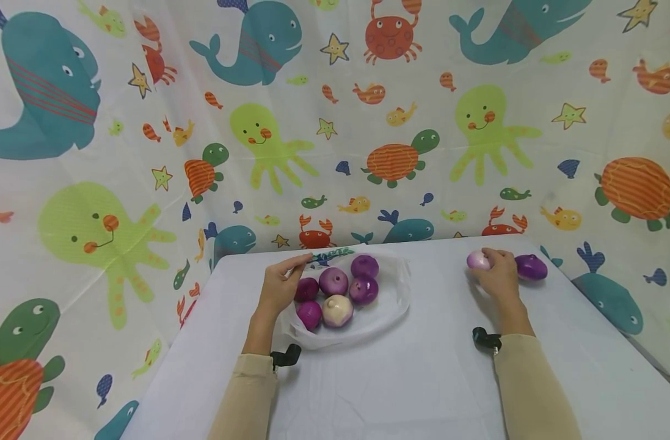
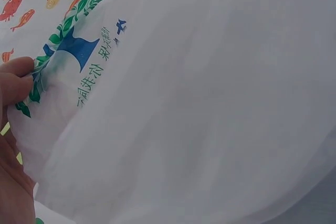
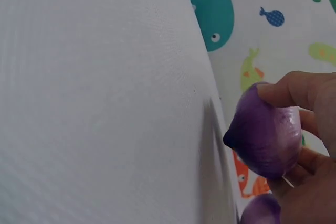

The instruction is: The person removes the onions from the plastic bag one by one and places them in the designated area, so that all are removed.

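Note:
At the left of the table, my left hand [image 1: 281, 282] pinches the edge of a thin white plastic bag [image 1: 394, 284]. Green leaves and blue print show on the bag [image 2: 84, 51] by the thumb in the left wrist view. Several purple onions [image 1: 333, 282] are gathered at the bag, one of them a paler peeled-looking onion [image 1: 337, 310]. Whether they lie in it or on it I cannot tell. On the far right, my right hand [image 1: 501, 275] grips another purple onion [image 3: 268, 129] between thumb and fingers, its pointed end facing left in the right wrist view.
Just right of my right hand lies one more purple onion [image 1: 531, 267], near the table's right edge. A white cloth covers the table [image 1: 389, 391]. Behind it hangs a curtain [image 1: 335, 208] printed with sea animals.

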Tool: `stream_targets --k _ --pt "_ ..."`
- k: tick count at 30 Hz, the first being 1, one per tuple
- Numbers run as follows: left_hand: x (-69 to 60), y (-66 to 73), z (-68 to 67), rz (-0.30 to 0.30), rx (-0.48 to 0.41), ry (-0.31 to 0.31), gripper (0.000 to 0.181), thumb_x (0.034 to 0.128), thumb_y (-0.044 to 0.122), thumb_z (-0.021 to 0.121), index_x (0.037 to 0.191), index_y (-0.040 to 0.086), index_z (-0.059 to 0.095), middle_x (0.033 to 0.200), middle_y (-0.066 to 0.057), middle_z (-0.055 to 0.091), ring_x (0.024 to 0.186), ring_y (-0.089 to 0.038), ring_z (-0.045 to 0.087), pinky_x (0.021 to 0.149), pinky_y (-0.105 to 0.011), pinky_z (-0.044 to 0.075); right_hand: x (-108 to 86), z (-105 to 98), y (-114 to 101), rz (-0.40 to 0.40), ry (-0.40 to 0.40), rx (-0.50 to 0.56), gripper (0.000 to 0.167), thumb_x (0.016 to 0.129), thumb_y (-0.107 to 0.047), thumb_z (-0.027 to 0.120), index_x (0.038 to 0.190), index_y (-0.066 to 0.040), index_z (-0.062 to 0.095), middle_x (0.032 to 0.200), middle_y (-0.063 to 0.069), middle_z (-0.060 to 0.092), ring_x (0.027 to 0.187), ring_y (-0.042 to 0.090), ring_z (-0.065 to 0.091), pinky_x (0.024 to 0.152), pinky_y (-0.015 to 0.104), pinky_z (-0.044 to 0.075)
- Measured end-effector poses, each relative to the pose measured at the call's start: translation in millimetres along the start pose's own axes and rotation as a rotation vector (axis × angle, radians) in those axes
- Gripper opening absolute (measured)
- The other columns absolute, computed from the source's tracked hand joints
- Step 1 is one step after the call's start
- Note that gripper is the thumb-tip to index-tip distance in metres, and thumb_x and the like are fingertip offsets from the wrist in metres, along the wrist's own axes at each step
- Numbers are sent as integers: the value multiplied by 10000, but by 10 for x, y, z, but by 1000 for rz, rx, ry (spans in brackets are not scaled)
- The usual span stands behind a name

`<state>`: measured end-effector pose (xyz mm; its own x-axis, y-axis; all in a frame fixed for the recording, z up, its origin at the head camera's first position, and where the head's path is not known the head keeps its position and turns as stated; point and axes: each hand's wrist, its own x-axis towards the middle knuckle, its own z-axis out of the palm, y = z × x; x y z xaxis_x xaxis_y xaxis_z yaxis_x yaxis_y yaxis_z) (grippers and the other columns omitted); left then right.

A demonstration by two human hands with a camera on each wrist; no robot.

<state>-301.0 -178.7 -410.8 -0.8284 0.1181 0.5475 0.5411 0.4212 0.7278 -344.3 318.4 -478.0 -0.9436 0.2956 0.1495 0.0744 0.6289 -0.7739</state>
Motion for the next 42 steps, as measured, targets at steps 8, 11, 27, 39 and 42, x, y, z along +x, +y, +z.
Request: stream_targets --k 8,11,27,39,42 --pt "10 -39 6 -4 -4 -2 279 1022 -50 576 1254 -22 729 1279 -171 735 1283 -348 663 1094 -358 506 5 -20 -11 12 -19 -79 755 910 -182 738 1554 20 399 1571 378 292 1447 582 266 1182 763 261" --pt "34 -160 27 -13 4 0 281 1021 -53 576 1252 -15 733 1280 -169 735 1287 -345 661 1096 -367 502 8 -30 -16 18 -3 -113 739 896 -165 741 1526 39 413 1537 384 335 1408 584 284 1156 772 276" --pt "45 -347 13 32 -16 -5 286 1033 35 613 1257 128 766 1275 -51 755 1276 -232 679 1077 -308 524 -11 -61 -45 95 8 -180 750 919 -246 700 1548 9 382 1530 404 292 1380 626 216 1099 784 203" --pt "55 -356 10 59 17 -1 303 1027 11 612 1254 134 769 1265 -45 760 1261 -230 688 1070 -271 528 11 -68 -43 86 45 -155 719 964 -244 669 1556 43 377 1540 380 353 1385 597 295 1154 760 242" --pt "54 -361 13 60 12 1 303 1024 9 616 1252 135 771 1262 -46 761 1255 -232 691 1064 -233 523 9 -65 -34 76 55 -157 707 974 -243 667 1549 55 382 1537 380 366 1385 598 309 1156 765 245"
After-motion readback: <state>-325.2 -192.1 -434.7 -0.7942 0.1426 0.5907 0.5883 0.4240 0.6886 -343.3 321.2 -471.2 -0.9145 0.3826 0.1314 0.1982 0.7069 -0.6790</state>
